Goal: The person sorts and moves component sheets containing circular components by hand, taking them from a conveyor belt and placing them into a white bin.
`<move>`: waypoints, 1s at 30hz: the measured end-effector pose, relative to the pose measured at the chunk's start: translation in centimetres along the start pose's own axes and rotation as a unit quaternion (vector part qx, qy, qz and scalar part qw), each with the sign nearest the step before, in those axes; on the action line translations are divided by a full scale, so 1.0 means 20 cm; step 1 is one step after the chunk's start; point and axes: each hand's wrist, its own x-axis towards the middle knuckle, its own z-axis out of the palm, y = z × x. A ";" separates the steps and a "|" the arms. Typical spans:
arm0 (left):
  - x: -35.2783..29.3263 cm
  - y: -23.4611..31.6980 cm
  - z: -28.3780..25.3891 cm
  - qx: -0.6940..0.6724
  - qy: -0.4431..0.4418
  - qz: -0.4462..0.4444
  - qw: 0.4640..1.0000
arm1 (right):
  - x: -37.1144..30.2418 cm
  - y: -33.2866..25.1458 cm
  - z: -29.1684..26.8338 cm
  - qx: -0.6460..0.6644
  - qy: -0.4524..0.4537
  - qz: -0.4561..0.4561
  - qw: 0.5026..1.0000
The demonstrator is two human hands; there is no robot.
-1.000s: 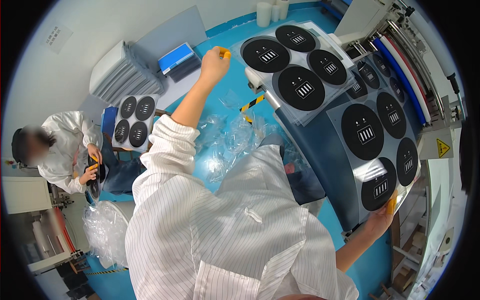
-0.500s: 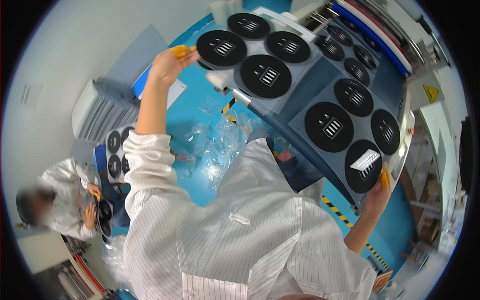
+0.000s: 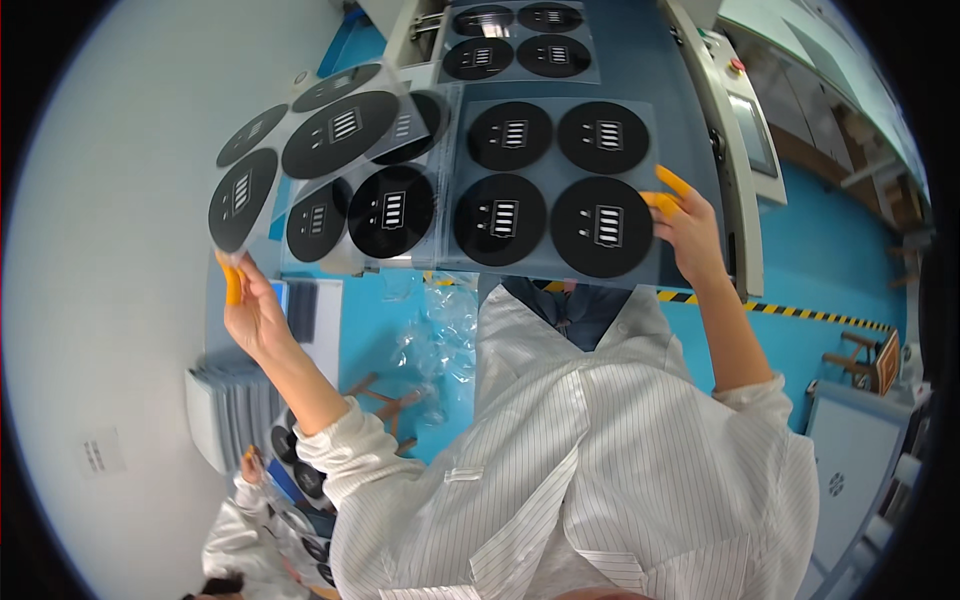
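Observation:
My left hand, with yellow finger cots, pinches the near corner of a clear plastic sheet printed with black discs. That sheet is raised and tilted at the left, overlapping a stack of similar sheets. In front of me a second clear sheet with four black discs lies flat on the dark machine bed. Beside its right edge is my right hand, its yellow-tipped fingers apart and touching the sheet near one disc.
Another disc sheet lies farther along the bed. At right, the machine's pale side rail carries a screen and a red button. Crumpled clear film litters the blue floor. A co-worker sits at lower left.
My view has turned, bringing the machine bed straight ahead. A disc sheet now hangs tilted from my left hand. My right hand has shifted from the sheet's near corner up along its right edge.

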 end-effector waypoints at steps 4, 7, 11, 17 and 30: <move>-0.05 -0.02 0.03 -0.021 -0.015 -0.001 1.000 | 0.09 0.10 0.09 -0.011 -0.019 -0.009 1.000; -0.09 0.02 0.02 -0.032 -0.002 0.020 0.999 | 0.14 0.13 0.17 -0.042 -0.020 0.009 0.999; -0.12 0.03 0.03 -0.031 0.005 0.020 0.999 | 0.23 0.17 0.17 -0.175 -0.020 -0.008 0.984; -0.15 -0.09 0.08 -0.049 0.005 0.001 0.999 | 0.26 0.08 0.19 -0.407 -0.008 -0.082 0.910; -0.18 -0.22 0.04 0.026 -0.018 0.026 0.999 | 0.39 0.08 0.25 -0.522 -0.022 -0.125 0.843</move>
